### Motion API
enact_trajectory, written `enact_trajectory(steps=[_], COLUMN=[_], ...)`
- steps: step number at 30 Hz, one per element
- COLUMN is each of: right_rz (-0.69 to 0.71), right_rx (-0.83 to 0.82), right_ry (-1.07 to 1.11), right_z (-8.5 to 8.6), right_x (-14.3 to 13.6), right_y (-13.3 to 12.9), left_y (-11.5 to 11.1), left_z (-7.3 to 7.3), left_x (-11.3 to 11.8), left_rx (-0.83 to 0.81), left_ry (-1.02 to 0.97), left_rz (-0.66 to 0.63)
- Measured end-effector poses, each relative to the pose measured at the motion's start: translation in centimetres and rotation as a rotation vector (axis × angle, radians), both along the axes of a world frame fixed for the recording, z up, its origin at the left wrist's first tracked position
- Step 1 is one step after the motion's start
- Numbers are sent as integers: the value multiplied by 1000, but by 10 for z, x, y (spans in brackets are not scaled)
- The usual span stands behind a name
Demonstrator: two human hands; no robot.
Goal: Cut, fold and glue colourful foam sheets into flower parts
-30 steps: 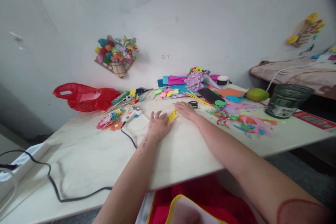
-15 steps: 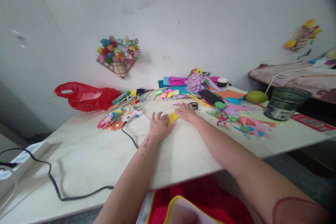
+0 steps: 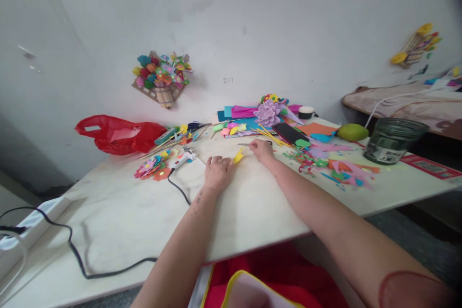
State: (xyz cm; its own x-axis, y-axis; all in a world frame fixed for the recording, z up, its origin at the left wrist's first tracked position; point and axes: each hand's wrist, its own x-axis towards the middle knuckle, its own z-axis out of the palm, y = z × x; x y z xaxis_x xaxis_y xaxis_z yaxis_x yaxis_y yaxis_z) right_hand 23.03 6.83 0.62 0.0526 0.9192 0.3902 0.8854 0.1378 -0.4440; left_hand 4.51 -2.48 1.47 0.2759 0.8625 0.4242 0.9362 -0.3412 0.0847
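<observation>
Now the right hand (image 3: 262, 149) has curled up from lying flat on the surface (image 3: 252, 211); half a second ago its fingers were spread over the black scissors, and in the current view they are bunched around what looks like the scissors' handles, with a thin blade-like tip poking out to the left. The scissors themselves are mostly hidden under the hand, so the grip cannot be read for sure. The left hand (image 3: 216, 172) has also changed: it was spread flat beside the yellow foam piece (image 3: 238, 156), and its fingers are now drawn in, with fingertips touching the lower end of that piece, which stands slightly lifted at its far point. The foam piece sits between the two hands, touching the left and just beside the right. Judging from this, flattening or pressing seems to have ended and picking up a tool for cutting seems to be the step in hand.

Further out, a white glue gun (image 3: 182, 158) lies left of the left hand, its black cord trailing toward the near edge. Small foam flowers (image 3: 151, 168) lie beyond it, and a red plastic bag (image 3: 119, 134) rests by the wall. To the right are coloured scraps (image 3: 339, 168), a green fruit (image 3: 352, 132) and a dark jar (image 3: 393, 140).
</observation>
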Motion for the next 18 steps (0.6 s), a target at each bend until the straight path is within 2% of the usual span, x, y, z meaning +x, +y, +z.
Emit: enact_trajectory(steps=[3,7,12,18], right_rz=[-23,-42,16,68], right_rx=[-26,26,21,23], right_ry=[72,59,41,183], right_z=[3,4,5,7], right_x=[-2,-1,-1,-2], right_y=[-1,0,-3,-4], left_y=[4,7,5,4], left_z=[1,1,1,1], left_x=[-3,-7,-7,-4], left_rx=[-26,-57,-38,-59], left_ry=[-81,-160,-122,-68], left_rz=[60,121,192,141])
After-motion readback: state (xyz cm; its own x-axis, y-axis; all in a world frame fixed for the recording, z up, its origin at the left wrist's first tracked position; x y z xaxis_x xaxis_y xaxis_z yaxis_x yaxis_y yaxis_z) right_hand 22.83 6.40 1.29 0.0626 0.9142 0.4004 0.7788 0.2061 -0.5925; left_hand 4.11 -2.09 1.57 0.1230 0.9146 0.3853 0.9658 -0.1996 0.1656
